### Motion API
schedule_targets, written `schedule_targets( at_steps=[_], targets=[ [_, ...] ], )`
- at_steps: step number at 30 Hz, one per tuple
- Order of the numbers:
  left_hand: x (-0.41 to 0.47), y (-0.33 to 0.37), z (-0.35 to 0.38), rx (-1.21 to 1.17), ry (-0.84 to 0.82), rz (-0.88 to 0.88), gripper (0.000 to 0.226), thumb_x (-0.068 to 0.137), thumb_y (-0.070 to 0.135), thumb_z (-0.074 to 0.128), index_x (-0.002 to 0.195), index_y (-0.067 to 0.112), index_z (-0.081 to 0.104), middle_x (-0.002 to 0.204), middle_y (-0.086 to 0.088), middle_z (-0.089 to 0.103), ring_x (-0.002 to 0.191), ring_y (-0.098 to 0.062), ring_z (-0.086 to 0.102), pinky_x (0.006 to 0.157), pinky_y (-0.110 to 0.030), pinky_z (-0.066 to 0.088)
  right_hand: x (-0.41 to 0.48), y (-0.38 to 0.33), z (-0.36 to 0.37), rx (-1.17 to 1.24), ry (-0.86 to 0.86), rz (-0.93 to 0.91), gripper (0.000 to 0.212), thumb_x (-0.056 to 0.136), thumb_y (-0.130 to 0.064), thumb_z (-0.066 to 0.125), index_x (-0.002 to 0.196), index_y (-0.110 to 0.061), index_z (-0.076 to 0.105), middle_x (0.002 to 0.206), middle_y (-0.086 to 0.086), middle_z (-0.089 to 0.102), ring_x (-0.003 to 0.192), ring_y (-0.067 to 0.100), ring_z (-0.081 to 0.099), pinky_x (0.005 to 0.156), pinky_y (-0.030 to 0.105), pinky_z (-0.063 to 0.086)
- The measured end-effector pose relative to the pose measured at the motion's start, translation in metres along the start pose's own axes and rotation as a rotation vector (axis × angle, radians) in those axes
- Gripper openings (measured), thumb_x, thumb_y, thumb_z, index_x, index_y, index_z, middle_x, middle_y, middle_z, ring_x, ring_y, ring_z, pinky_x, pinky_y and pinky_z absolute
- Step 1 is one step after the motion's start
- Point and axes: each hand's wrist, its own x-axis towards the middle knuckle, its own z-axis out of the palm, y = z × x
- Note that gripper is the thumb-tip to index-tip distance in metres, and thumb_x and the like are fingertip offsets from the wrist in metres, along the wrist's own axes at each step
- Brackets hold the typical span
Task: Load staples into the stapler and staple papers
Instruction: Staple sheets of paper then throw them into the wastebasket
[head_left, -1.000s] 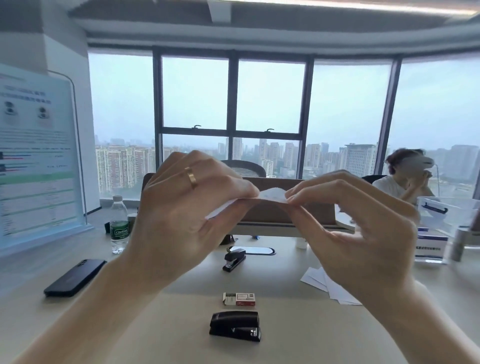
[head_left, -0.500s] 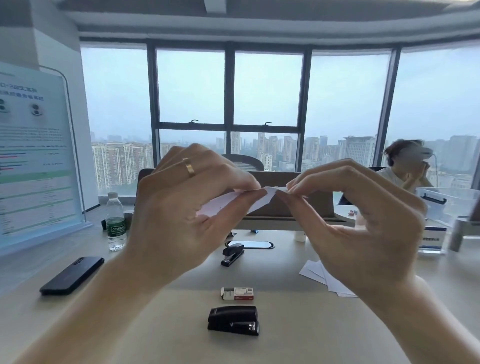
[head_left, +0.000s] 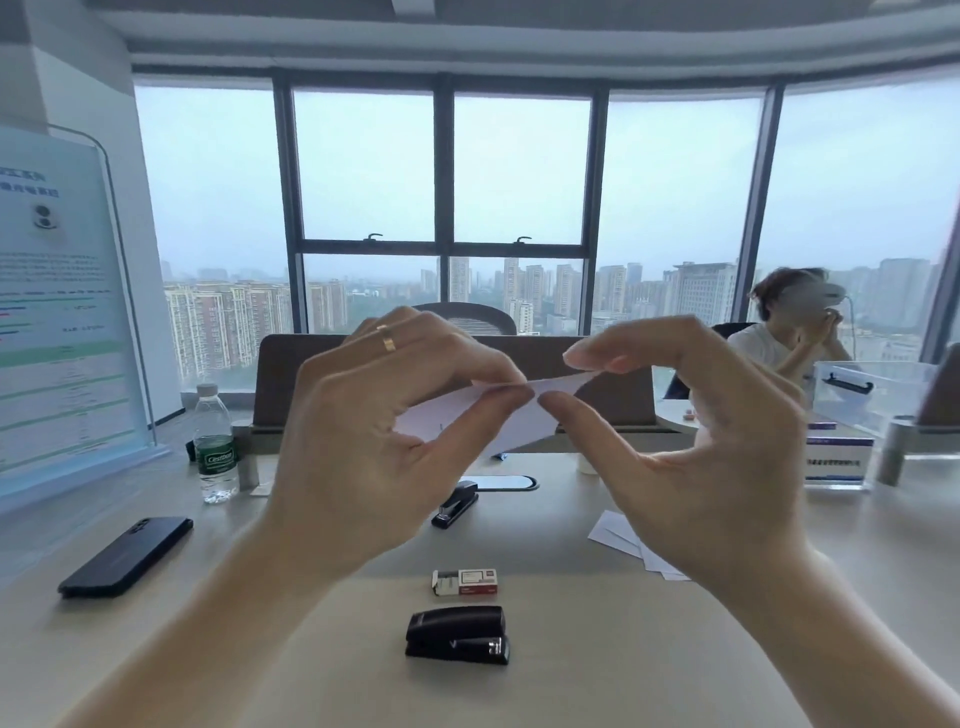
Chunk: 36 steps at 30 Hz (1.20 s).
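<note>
The left hand (head_left: 374, 441) and right hand (head_left: 701, 457) are each pinching one end of the paper (head_left: 519, 423) in the air. The stapler (head_left: 457, 635) is lying on the worktop (head_left: 597, 665) below them, just beside the staple box (head_left: 465, 582).

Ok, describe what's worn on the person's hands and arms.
The left hand wears a plain gold band ring on one finger. The right hand shows no ring. Both forearms are bare: no sleeves, watch or bracelet in view.
</note>
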Motion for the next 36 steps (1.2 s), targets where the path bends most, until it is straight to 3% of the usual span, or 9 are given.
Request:
schedule_targets(
  at_steps=[2,5,11,16,19,21,30,34,36],
  targets=[
    [0.001,0.003,0.013,-0.141,0.029,-0.201,0.005,0.087,0.028,0.077,0.083,0.031,0.074,0.08,0.021,0.072,0.08,-0.002,0.066,0.071,-0.009,0.044,-0.004,0.007,-0.001,0.063,-0.079,0.245,0.045,0.077,-0.03,0.09,0.114,-0.028,0.065,0.099,-0.017,0.075,0.101,0.01,0.073,0.091,0.027,0.056],
    [-0.004,-0.003,0.047,-0.452,0.151,-0.54,0.016,0.086,0.02,0.078,0.074,0.03,0.073,0.072,0.021,0.07,0.068,0.003,0.063,0.058,-0.006,0.044,-0.019,0.024,-0.009,0.084,-0.188,0.594,0.048,0.072,-0.034,0.091,0.112,-0.039,0.064,0.1,-0.017,0.078,0.1,0.006,0.074,0.088,0.034,0.06],
    [-0.024,-0.02,0.117,-0.955,0.083,-0.934,0.009,0.094,0.021,0.071,0.087,0.019,0.076,0.084,0.001,0.072,0.074,-0.015,0.062,0.071,-0.029,0.047,-0.059,0.048,-0.041,0.152,-0.059,0.897,0.015,0.083,0.001,0.08,0.084,-0.013,0.073,0.074,-0.011,0.077,0.061,0.001,0.068,0.056,0.011,0.05],
    [-0.051,-0.019,0.164,-1.022,-0.255,-0.932,0.01,0.094,0.021,0.072,0.086,0.015,0.075,0.09,-0.012,0.077,0.078,-0.019,0.066,0.078,-0.036,0.051,-0.085,0.049,-0.089,-0.002,0.144,0.977,0.009,0.086,-0.002,0.079,0.083,-0.011,0.075,0.072,-0.005,0.077,0.06,0.006,0.068,0.056,0.017,0.056],
    [-0.066,0.001,0.191,-1.126,-0.33,-0.973,0.015,0.095,0.018,0.071,0.081,0.02,0.072,0.075,0.0,0.073,0.069,-0.012,0.063,0.069,-0.024,0.051,-0.105,0.037,-0.125,-0.03,0.226,1.07,0.01,0.082,-0.016,0.079,0.09,-0.011,0.076,0.084,-0.001,0.082,0.07,0.012,0.074,0.063,0.02,0.06],
    [-0.074,0.02,0.207,-1.198,-0.317,-0.996,0.013,0.095,0.021,0.07,0.083,0.018,0.072,0.071,0.005,0.07,0.062,-0.009,0.059,0.063,-0.019,0.049,-0.121,0.024,-0.15,-0.103,0.17,1.139,0.02,0.076,-0.025,0.078,0.093,-0.013,0.075,0.087,0.0,0.082,0.074,0.013,0.076,0.066,0.022,0.062],
    [-0.113,0.145,0.282,-1.228,-0.621,-0.835,0.007,0.098,0.023,0.067,0.102,0.018,0.07,0.097,-0.004,0.077,0.087,-0.015,0.073,0.078,-0.027,0.058,-0.185,-0.064,-0.292,-0.702,0.051,1.084,0.008,0.092,-0.027,0.075,0.084,-0.027,0.077,0.08,-0.004,0.079,0.07,0.017,0.072,0.071,0.036,0.06],
    [-0.115,0.211,0.316,-1.245,-0.758,-0.772,0.011,0.099,0.026,0.065,0.106,0.018,0.069,0.101,-0.007,0.076,0.09,-0.018,0.073,0.08,-0.031,0.059,-0.218,-0.1,-0.364,-0.947,0.022,1.108,0.019,0.094,-0.023,0.074,0.078,-0.032,0.072,0.075,-0.014,0.076,0.067,0.012,0.069,0.064,0.023,0.054],
    [-0.118,0.244,0.334,-1.262,-0.816,-0.75,0.008,0.099,0.025,0.066,0.103,0.019,0.07,0.101,-0.011,0.076,0.087,-0.019,0.072,0.08,-0.032,0.057,-0.236,-0.111,-0.393,-1.026,0.034,1.142,0.017,0.094,-0.024,0.074,0.079,-0.031,0.072,0.075,-0.013,0.076,0.066,0.012,0.069,0.062,0.029,0.055]
  ],
)
